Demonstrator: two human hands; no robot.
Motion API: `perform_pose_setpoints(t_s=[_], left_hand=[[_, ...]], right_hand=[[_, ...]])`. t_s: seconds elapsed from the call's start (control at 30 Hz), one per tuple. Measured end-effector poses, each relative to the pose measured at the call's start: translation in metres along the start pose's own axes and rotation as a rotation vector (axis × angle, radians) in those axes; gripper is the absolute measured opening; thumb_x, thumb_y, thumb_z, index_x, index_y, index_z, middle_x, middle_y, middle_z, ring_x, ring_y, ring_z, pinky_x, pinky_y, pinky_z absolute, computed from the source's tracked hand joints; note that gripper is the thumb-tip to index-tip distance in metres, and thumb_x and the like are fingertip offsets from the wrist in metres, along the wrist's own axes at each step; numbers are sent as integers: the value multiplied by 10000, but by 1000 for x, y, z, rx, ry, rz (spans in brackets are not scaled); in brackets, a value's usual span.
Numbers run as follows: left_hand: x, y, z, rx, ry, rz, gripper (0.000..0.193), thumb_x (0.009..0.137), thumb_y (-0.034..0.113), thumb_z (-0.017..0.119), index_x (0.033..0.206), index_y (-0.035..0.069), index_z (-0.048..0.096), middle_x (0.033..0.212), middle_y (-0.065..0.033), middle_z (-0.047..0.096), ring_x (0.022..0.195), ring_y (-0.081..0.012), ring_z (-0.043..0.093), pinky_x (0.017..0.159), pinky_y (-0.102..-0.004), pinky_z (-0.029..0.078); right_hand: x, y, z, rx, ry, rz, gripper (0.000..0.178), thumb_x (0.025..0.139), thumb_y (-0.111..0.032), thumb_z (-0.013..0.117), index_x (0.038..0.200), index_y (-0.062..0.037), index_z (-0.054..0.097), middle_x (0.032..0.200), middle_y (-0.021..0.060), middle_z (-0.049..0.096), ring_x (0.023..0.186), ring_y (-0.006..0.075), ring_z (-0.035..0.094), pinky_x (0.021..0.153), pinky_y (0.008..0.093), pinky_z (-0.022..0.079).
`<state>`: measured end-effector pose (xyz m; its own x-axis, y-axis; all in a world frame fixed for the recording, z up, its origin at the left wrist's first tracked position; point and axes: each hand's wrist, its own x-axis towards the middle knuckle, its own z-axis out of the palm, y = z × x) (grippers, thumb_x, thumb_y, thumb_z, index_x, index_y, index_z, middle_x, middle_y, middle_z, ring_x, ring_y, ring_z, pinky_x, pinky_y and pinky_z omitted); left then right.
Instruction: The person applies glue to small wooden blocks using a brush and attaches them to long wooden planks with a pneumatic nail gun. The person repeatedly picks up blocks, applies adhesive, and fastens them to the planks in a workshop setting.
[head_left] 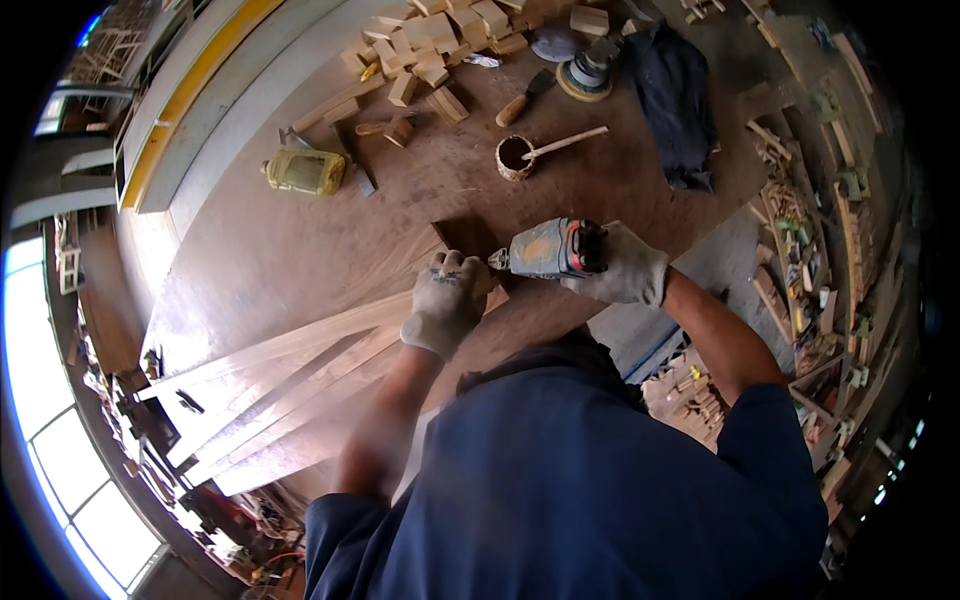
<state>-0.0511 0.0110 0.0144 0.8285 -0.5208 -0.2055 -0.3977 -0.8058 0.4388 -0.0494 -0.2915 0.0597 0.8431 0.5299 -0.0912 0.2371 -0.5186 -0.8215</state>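
Observation:
My right hand [630, 265], in a pale work glove, grips a cordless drill [543, 249] lying on its side in the air, its chuck pointing left. The chuck end comes close to the fingers of my left hand [446, 303], also gloved. Those fingers are curled over the near-right end of some long wooden strips [300, 347] that fan out toward the lower left. A brown wooden piece [468, 232] stands just beyond my left knuckles. My glove and the drill hide the spot where the drill tip meets the wood.
On the table [230, 270] are a yellowish plastic bottle [306, 171], a pot [515, 158] with a stick [570, 142], a brush [524, 98], a sander [589, 72], a dark cloth [672, 105] and a pile of wood blocks [432, 40]. Wood scraps [790, 250] lie to the right.

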Motion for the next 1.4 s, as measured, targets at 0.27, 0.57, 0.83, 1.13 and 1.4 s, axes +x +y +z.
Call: perform_pose_setpoints(t_s=[0.27, 0.57, 0.83, 1.13, 1.4], left_hand=[[-7, 18, 11, 294, 40, -64, 315, 998, 156, 585, 1284, 43, 659, 1172, -124, 690, 1102, -307, 658, 885, -449, 533], [3, 30, 31, 216, -19, -136, 371, 1025, 211, 556, 1333, 42, 674, 1280, -106, 695, 1185, -282, 649, 968, -463, 497], [7, 25, 42, 97, 31, -144, 339, 1030, 195, 525, 1274, 59, 718, 1226, -123, 734, 1180, -325, 662, 956, -482, 490], [18, 27, 58, -48, -13, -159, 398, 1048, 207, 494, 1346, 8, 666, 1306, -225, 705, 1222, -409, 645, 1039, -564, 470], [21, 29, 82, -366, 258, -358, 440, 1054, 227, 468, 1396, -4, 622, 1347, -249, 678, 1260, -460, 610, 1093, -513, 466]], right_hand=[[53, -65, -34, 49, -95, 288, 342, 863, -198, 748, 1177, -65, 761, 1093, 172, 795, 1052, 300, 767, 963, 399, 587], [131, -117, -22, -27, -367, 314, 375, 862, -124, 746, 1222, -17, 751, 1132, 129, 798, 1049, 172, 725, 966, 362, 571], [184, -168, 11, -151, -594, 392, 384, 840, -105, 750, 1204, 19, 746, 1092, 106, 796, 1003, 154, 707, 968, 342, 559], [220, -182, 34, -568, -759, 329, 308, 805, -227, 767, 979, 26, 746, 770, 145, 746, 729, 211, 703, 769, 399, 585], [249, -205, 63, -740, -927, 473, 381, 782, -282, 790, 891, 80, 736, 739, 174, 739, 664, 251, 732, 705, 400, 586]])
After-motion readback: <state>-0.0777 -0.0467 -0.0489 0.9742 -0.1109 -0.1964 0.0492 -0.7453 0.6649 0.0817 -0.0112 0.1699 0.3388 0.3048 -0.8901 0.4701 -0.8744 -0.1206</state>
